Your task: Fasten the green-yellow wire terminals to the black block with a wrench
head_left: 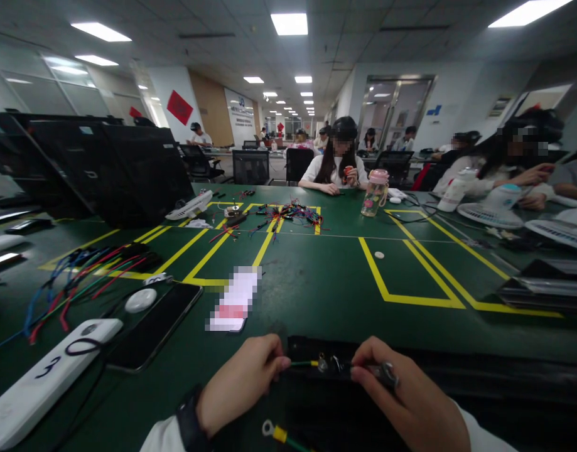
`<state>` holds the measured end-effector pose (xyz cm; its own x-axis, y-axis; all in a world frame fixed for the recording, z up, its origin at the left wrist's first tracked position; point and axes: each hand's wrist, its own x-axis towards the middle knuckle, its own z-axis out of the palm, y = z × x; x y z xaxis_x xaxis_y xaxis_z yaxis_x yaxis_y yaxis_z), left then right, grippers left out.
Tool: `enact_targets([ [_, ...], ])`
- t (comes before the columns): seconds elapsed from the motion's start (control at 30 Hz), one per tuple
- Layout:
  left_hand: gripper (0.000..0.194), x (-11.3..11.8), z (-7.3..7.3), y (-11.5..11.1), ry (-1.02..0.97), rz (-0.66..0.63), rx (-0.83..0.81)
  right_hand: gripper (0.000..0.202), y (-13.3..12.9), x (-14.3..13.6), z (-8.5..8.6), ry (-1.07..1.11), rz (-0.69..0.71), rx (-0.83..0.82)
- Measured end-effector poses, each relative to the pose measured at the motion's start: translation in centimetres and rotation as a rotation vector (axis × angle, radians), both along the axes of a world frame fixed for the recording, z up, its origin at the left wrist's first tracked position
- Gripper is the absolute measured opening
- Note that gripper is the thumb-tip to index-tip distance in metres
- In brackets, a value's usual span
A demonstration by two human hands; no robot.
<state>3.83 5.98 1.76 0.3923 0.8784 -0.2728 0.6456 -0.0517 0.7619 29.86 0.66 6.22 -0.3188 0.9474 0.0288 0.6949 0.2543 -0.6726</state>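
Observation:
My left hand [243, 376] is closed, with thumb and forefinger pinching a thin green wire [300, 363] that has a yellow sleeve near its end. That end meets a small round metal piece [323, 364] on a long black item [458, 370] lying along the table's near edge. From the right, my right hand [405, 389] grips a small tool with a shiny, rounded metal end [387, 375]; its exact kind is unclear. The tool's other end points toward the metal piece. Nearer me, a second wire with a ring terminal [268, 428] and yellow sleeve sticks up.
Left of my hands lie a lit phone [236, 301], a dark phone [159, 326], a white power strip [53, 376] and loose coloured wires [76, 276]. Farther off are a wire heap [292, 213], a pink-lidded bottle [375, 191] and a person [335, 163] seated opposite.

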Motion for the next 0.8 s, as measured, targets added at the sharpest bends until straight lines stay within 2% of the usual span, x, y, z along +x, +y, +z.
enact_targets([
  [0.27, 0.024, 0.5, -0.1, 0.5, -0.080, 0.059, -0.088, 0.015, 0.0, 0.0, -0.7, -0.006, -0.031, 0.011],
  [0.47, 0.025, 0.0, -0.1, 0.7, -0.036, 0.091, -0.109, 0.015, 0.1, -0.1, -0.6, -0.001, -0.022, 0.026],
  [0.63, 0.024, -0.8, -0.5, 0.9, 0.032, 0.089, -0.067, 0.015, 0.1, -0.1, -0.3, 0.000, -0.029, 0.037],
  [0.8, 0.022, 0.0, 0.2, 0.8, 0.052, 0.039, 0.051, 0.016, -0.4, -0.2, 0.3, 0.022, -0.047, 0.024],
])
